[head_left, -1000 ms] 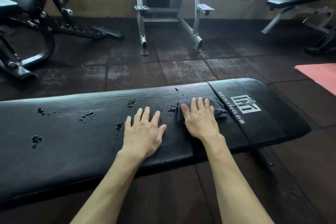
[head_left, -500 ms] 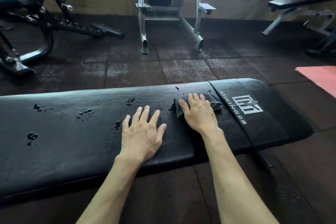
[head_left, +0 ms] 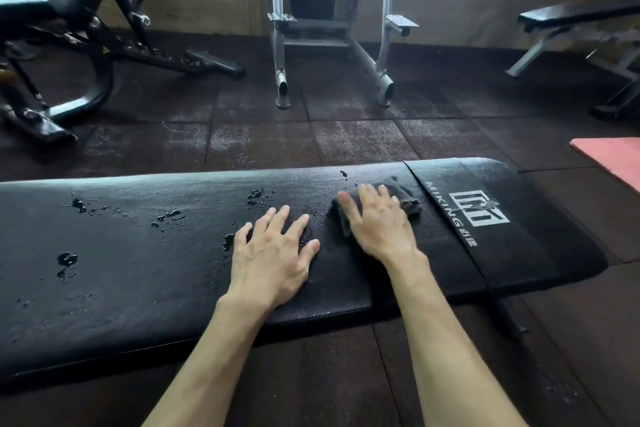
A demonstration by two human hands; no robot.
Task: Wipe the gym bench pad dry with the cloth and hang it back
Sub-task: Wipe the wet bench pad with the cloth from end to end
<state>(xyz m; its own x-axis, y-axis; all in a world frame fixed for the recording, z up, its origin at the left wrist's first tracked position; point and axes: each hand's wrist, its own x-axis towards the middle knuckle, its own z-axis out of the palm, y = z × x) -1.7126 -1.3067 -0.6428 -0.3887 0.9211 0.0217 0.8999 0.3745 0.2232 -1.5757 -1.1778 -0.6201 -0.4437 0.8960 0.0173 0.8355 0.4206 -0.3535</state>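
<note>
The black gym bench pad (head_left: 138,281) runs across the view, with water drops (head_left: 67,260) scattered over its left and middle. A dark grey cloth (head_left: 407,199) lies bunched on the pad just left of the white logo (head_left: 479,210). My right hand (head_left: 379,222) presses flat on the cloth with straight fingers. My left hand (head_left: 272,253) rests flat on the pad beside it, fingers spread, close to a small puddle (head_left: 228,241).
Dark rubber floor tiles surround the bench. A black adjustable bench (head_left: 52,55) stands at far left, a silver machine frame (head_left: 332,38) at the back middle, another bench (head_left: 581,31) at far right. A pink mat (head_left: 616,159) lies at the right edge.
My right hand has slid the cloth away from me, toward the pad's far edge. My left hand has stayed in place on the pad.
</note>
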